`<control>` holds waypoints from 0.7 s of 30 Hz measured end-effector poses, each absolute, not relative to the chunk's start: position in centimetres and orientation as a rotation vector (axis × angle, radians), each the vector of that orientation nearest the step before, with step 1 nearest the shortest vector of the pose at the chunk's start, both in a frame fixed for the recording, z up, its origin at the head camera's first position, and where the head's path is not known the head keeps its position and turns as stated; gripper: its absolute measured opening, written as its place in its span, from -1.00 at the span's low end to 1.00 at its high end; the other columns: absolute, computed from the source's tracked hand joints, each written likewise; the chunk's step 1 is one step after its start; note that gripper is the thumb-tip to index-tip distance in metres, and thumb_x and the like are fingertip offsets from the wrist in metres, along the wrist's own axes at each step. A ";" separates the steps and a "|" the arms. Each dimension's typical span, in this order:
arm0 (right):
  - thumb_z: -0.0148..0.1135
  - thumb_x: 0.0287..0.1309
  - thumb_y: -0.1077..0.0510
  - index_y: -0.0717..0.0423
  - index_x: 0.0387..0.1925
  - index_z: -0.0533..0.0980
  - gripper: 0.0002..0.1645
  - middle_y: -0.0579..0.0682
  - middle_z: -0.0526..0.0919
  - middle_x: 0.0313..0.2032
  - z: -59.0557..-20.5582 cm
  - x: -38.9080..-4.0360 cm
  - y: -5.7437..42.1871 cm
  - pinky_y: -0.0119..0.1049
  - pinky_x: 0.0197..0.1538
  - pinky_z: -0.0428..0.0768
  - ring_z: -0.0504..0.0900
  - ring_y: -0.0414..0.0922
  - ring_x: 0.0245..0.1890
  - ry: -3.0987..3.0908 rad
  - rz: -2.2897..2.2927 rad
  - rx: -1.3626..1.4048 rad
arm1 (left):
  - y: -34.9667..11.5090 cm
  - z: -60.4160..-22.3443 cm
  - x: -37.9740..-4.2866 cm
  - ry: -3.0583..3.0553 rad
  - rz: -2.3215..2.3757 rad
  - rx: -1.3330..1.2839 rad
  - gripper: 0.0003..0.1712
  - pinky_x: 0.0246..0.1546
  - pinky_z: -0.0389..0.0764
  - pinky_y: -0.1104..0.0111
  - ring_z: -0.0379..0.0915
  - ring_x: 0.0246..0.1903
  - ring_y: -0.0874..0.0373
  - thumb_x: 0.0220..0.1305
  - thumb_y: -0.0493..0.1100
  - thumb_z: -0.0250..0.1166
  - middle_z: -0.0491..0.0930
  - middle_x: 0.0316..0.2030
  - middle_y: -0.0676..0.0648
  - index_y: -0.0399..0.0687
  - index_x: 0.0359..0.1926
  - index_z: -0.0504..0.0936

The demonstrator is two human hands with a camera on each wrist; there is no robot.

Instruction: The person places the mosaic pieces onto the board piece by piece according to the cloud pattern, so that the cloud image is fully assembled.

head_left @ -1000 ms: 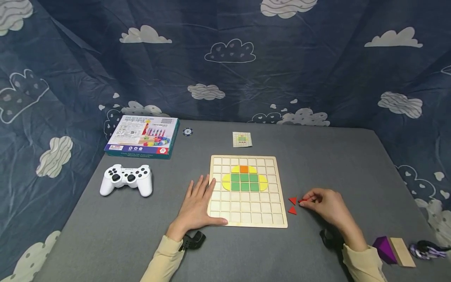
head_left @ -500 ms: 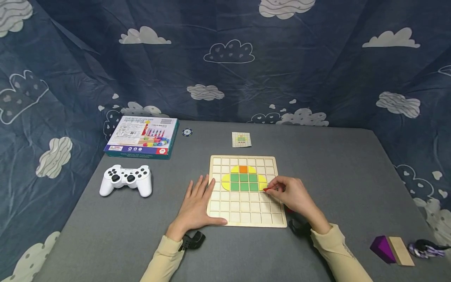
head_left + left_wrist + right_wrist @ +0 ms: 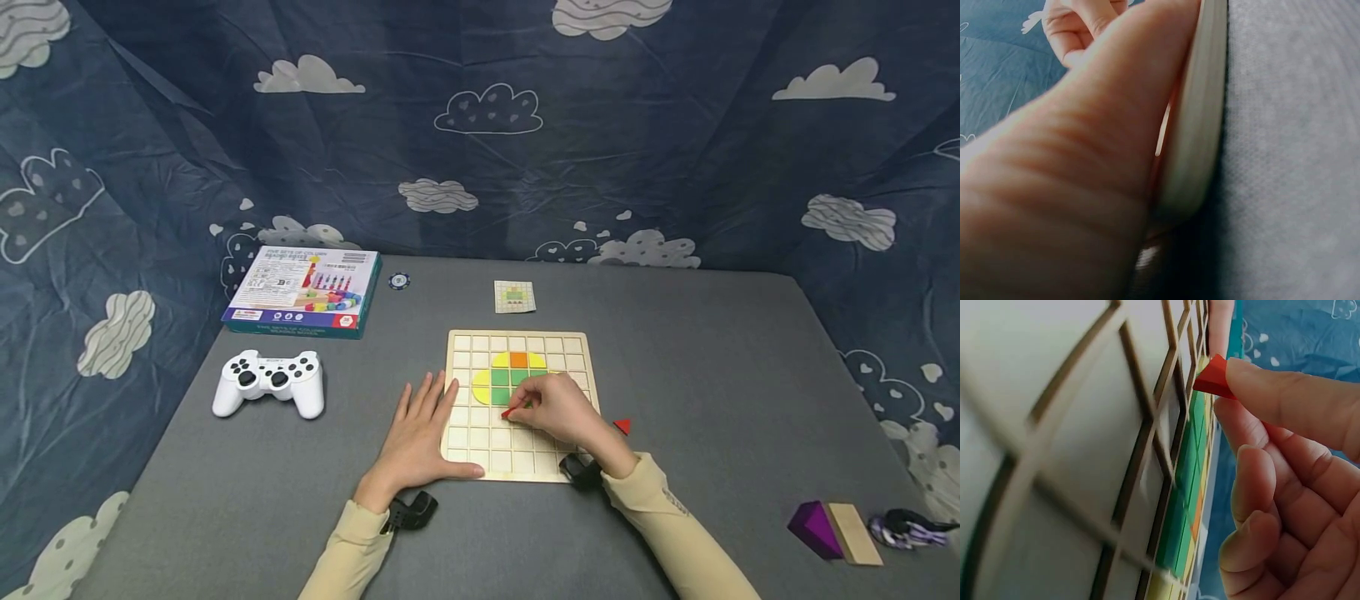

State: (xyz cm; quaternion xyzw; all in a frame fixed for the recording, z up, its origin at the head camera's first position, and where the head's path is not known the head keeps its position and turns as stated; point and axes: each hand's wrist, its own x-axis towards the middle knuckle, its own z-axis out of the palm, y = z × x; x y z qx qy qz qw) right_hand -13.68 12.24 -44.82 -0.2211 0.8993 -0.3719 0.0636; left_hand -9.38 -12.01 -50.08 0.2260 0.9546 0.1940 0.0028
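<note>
A wooden grid board (image 3: 465, 437) lies on the table, with green square tiles (image 3: 500, 387), an orange square (image 3: 518, 360) and yellow rounded pieces (image 3: 482, 387) in its cells. My left hand (image 3: 416, 437) rests along the board's left edge, fingers spread and thumb at the near edge. Over the middle of the board, my right hand (image 3: 555, 407) pinches a small red triangle tile (image 3: 1213, 376) between thumb and index finger, just below the green rows. Another red triangle (image 3: 622, 426) lies on the table to the right of the board. The right hand hides some of the pattern's right side.
A small printed pattern card (image 3: 514, 297) lies behind the board. To the left are a white game controller (image 3: 268, 383), a boxed set (image 3: 300, 292) and a poker chip (image 3: 399, 281). Purple (image 3: 815, 530) and wooden blocks (image 3: 852, 534) stand at the right front.
My right hand has carried the red triangle from the table at the right leftward over the board. The left hand has stayed in place.
</note>
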 end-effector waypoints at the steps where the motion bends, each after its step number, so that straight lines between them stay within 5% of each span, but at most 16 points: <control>1: 0.52 -0.16 0.21 0.00 -0.57 0.66 -0.87 -0.28 0.53 -0.67 -44.8 -13.7 12.0 -0.41 -0.61 0.30 0.35 -0.30 -0.70 2.709 -1.119 -0.673 | -12.0 -50.1 -9.4 2.996 0.606 0.709 0.47 0.34 -0.38 0.02 -0.38 0.43 -0.06 -0.27 0.63 0.25 -0.16 0.46 -0.20 -0.16 0.48 -0.08; 21: 0.49 -0.09 0.20 -0.01 -0.52 0.70 -0.92 -0.27 0.61 -0.54 -45.4 -13.3 10.7 -0.33 -0.40 0.48 0.49 -0.32 -0.51 2.736 -1.018 -0.618 | -12.1 -50.0 -9.4 2.968 0.591 0.691 0.47 0.34 -0.43 0.05 -0.45 0.43 -0.01 -0.26 0.63 0.23 -0.22 0.47 -0.17 -0.10 0.49 -0.14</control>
